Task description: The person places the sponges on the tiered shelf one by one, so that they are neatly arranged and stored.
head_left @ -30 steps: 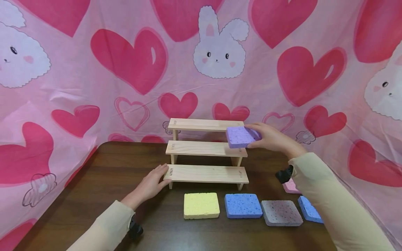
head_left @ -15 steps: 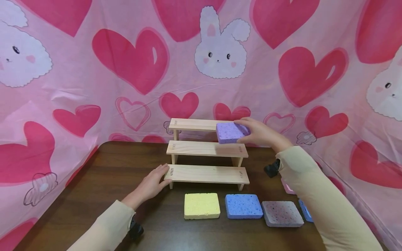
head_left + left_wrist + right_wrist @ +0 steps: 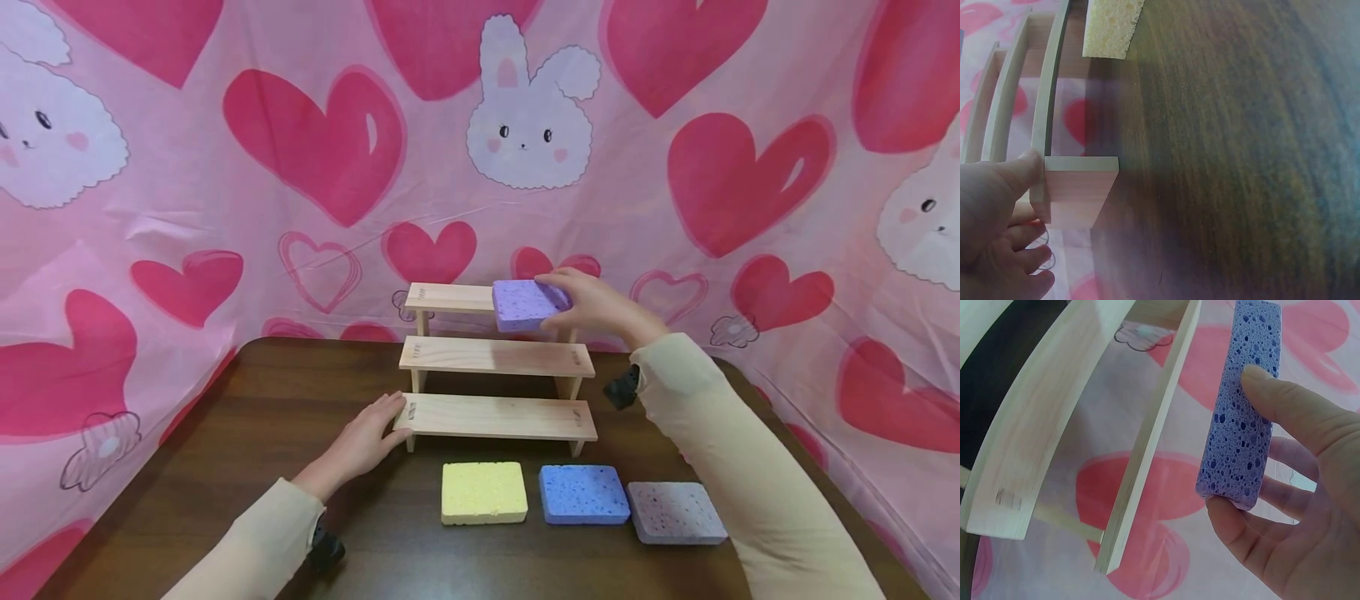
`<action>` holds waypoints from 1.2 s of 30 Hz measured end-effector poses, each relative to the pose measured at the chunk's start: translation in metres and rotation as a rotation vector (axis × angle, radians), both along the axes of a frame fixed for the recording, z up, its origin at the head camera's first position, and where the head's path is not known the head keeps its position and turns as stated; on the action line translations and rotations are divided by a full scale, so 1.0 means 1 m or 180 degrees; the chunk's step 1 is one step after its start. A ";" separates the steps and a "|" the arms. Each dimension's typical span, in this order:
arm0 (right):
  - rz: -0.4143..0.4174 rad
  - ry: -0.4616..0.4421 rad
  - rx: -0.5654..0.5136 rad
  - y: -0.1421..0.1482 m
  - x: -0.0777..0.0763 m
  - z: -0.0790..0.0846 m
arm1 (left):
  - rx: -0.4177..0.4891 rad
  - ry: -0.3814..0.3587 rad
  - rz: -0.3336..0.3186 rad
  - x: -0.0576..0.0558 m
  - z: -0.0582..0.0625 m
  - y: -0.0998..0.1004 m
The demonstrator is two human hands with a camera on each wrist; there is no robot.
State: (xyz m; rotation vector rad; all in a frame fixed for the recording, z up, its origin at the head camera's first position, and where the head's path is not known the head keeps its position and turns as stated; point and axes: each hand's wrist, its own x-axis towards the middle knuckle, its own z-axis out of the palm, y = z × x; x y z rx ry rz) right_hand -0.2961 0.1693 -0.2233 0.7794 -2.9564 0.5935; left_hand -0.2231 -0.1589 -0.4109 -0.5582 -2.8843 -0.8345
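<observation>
A purple sponge (image 3: 521, 307) is in my right hand (image 3: 596, 310), gripped at its right end between thumb and fingers. In the right wrist view the sponge (image 3: 1235, 447) is held above the top step (image 3: 1147, 444) of a three-step wooden display stand (image 3: 495, 417), with a gap between them. My left hand (image 3: 363, 437) holds the left end of the stand's lowest step. Seen from the left wrist, the thumb lies on that step's end (image 3: 1041, 131) and the fingertips come round its other side.
In front of the stand, a yellow sponge (image 3: 483, 493), a blue sponge (image 3: 584, 495) and a greyish-mauve sponge (image 3: 675, 513) lie in a row on the dark wooden table (image 3: 247, 417). A pink heart-and-bunny cloth (image 3: 315, 150) hangs close behind the stand.
My right hand has carried the purple sponge left and upward, from the stand's right end towards the middle of the top step. My left hand has stayed at the lowest step.
</observation>
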 end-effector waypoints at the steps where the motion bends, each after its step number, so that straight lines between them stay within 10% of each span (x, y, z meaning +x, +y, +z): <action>1: 0.0005 -0.0011 0.0010 -0.002 -0.001 0.000 | 0.0000 0.0002 -0.0005 0.000 0.000 0.000; 36: 0.0007 -0.0065 -0.0122 -0.054 -0.026 -0.011 | 0.0011 -0.0101 -0.0018 -0.009 0.003 -0.005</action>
